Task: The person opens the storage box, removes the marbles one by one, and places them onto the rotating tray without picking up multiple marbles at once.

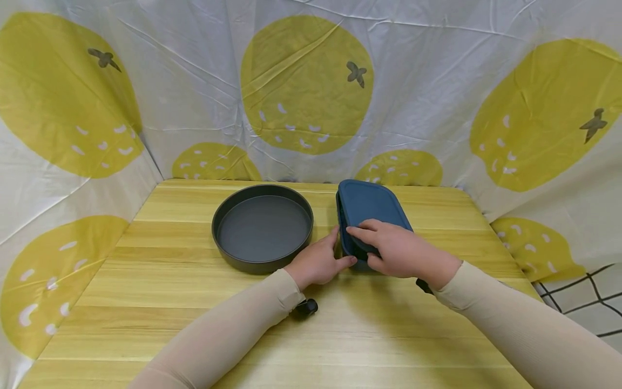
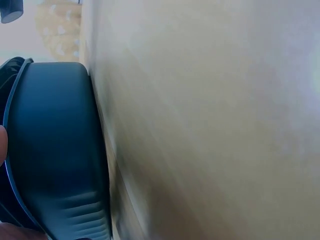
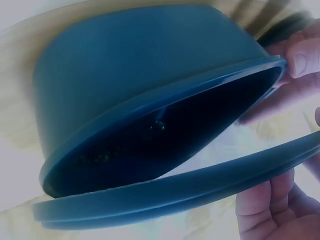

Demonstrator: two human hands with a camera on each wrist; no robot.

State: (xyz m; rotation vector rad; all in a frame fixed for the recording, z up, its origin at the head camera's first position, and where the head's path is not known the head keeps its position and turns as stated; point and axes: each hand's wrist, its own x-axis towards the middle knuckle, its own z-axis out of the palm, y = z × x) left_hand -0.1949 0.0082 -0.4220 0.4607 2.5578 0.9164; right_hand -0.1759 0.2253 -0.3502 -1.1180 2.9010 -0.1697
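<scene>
A blue rectangular food container [image 2: 60, 140] stands toward the back right of the table, its blue lid [image 1: 371, 202] tilted up along the left side. My right hand [image 1: 400, 249] grips the lid near its front left corner, with fingers on top and thumb at the near edge. In the right wrist view a gap opens between lid and rim, and small glints show in the dark inside. My left hand [image 1: 318, 261] holds the container's front left corner, thumb on the front side and fingers along the left wall.
A round dark grey pan [image 1: 264, 229] sits just left of the container, close by my left hand. Behind the wooden table [image 1: 160, 270] hangs a white cloth [image 1: 194, 81] with yellow fruit prints. Black grid wire [image 1: 590, 297] shows at the right.
</scene>
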